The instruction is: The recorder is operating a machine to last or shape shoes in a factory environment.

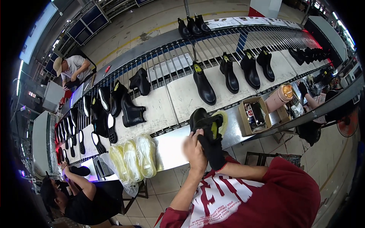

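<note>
Black boot [201, 121] between bare left hand [194, 150] and gloved right hand [212, 150].

A factory worker is wearing a dark red short-sleeved T-shirt with a large white printed panel on the front, a black glove covering the right hand [213, 150], the left hand [194, 152] going bare.

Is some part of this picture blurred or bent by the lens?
Head view: the left hand is smeared by motion blur; the right hand, in a black glove, is sharper on the black boot; the conveyor rails curve toward the rim; corners are black.
</note>
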A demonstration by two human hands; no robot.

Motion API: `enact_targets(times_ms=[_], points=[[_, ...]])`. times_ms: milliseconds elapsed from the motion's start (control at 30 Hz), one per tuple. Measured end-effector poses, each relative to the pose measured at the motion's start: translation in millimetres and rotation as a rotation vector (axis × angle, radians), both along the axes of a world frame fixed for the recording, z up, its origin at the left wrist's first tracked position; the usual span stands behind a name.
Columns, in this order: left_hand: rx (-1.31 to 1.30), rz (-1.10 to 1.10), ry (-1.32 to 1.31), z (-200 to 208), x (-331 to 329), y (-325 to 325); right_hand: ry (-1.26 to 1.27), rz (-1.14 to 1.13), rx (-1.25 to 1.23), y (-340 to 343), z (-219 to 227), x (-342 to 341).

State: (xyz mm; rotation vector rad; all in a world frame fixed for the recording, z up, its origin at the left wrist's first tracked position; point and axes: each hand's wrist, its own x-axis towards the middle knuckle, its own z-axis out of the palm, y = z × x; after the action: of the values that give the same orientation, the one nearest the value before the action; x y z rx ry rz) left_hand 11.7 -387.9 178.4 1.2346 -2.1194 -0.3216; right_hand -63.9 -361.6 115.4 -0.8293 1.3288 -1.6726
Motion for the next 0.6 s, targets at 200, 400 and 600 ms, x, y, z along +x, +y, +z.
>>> enact_targets(times_ms=[200, 400, 600], points=[[0.171, -0.518, 0.007, 6, 5, 6, -0.119, -0.115, 0.216, 41, -4, -119], [0.624, -0.105, -0.230, -149, 56, -61, 0.093, -0.333, 0.149, 63, 16, -171], [0.507, 0.036, -0.192, -222, 67, -23, 0.239, -0.274, 0.158, 40, 45, -164]])
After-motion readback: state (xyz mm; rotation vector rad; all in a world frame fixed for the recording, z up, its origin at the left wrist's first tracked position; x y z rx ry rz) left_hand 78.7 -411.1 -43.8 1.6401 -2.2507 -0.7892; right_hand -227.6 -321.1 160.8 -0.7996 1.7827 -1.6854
